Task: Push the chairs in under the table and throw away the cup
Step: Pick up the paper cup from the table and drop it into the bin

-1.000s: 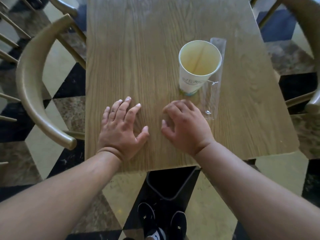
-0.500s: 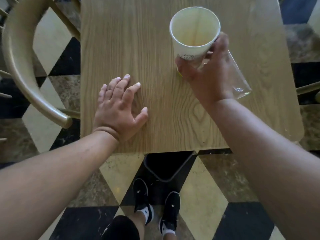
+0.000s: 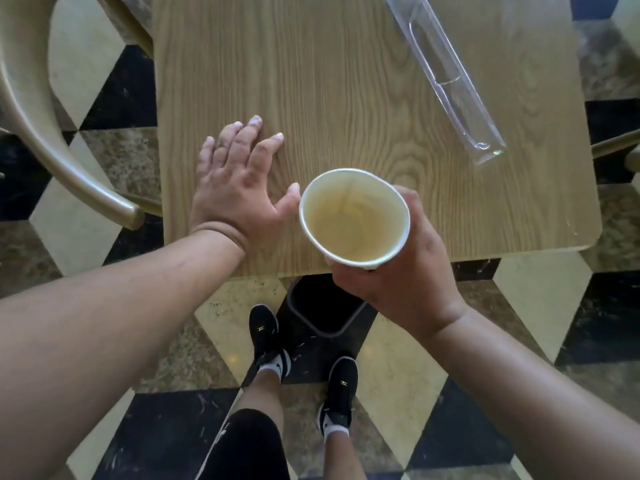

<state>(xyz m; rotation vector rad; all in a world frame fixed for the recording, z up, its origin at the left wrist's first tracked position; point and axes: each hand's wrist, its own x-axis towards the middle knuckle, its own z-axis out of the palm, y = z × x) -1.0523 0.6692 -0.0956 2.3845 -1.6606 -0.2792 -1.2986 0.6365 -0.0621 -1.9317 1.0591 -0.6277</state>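
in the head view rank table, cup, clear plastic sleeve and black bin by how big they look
1. table
2. cup, though held up near the camera, so it looks enlarged
3. clear plastic sleeve, long but thin
4. black bin, mostly hidden under the table

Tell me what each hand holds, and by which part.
The right hand holds the cup by its side wall, below the rim. The left hand holds nothing; it lies flat on the table.

The light wood-grain rectangular table (image 3: 346, 81) carries a long clear plastic sleeve (image 3: 450, 77), lying diagonally toward its far right, and a flat left hand (image 3: 232, 188) near its front-left edge.
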